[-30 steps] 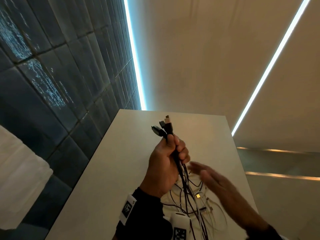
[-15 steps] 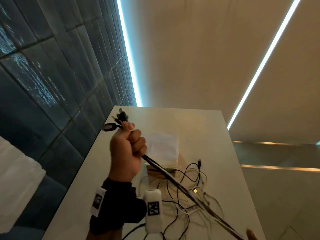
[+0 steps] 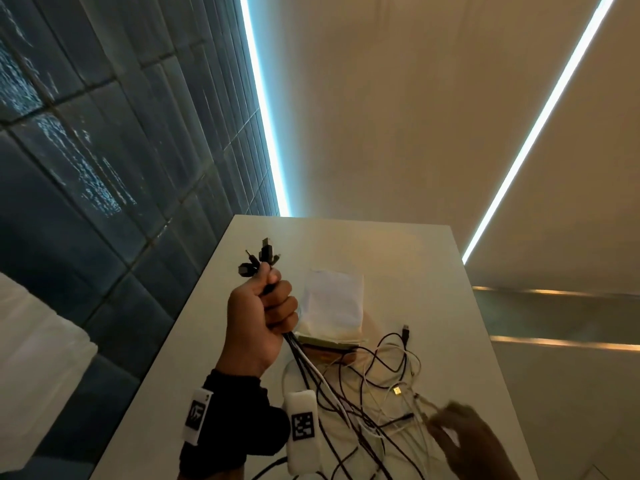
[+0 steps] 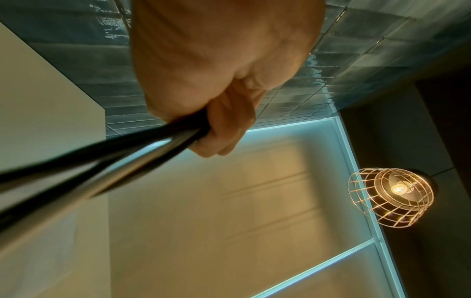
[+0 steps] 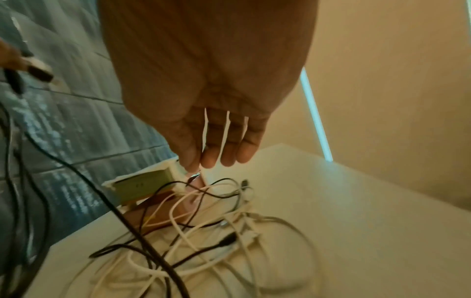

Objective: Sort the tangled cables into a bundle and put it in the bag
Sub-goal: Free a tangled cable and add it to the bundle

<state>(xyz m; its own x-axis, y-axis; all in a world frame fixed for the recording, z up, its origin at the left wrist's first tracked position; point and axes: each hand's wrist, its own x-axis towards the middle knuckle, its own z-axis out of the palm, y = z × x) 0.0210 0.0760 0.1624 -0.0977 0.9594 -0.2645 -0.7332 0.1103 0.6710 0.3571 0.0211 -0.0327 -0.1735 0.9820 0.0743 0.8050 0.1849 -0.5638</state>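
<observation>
My left hand is raised above the table and grips a bunch of black and white cables just below their plugs, which stick up out of the fist. The left wrist view shows the same hand wrapped around dark cables. The rest of the cables lie in a loose tangle on the white table. My right hand hovers at the tangle's right edge. Its fingers are straight above the tangle and hold nothing. A white bag lies behind the tangle.
A dark tiled wall runs along the table's left side. A flat greenish box and a brown object sit at the bag's near end, under some cables. A wire-cage lamp hangs overhead.
My right hand ran down the cables, stretched them tight, left the frame, and is now back at the lower right with open fingers. The cables hang slacker. My left hand keeps its grip.
</observation>
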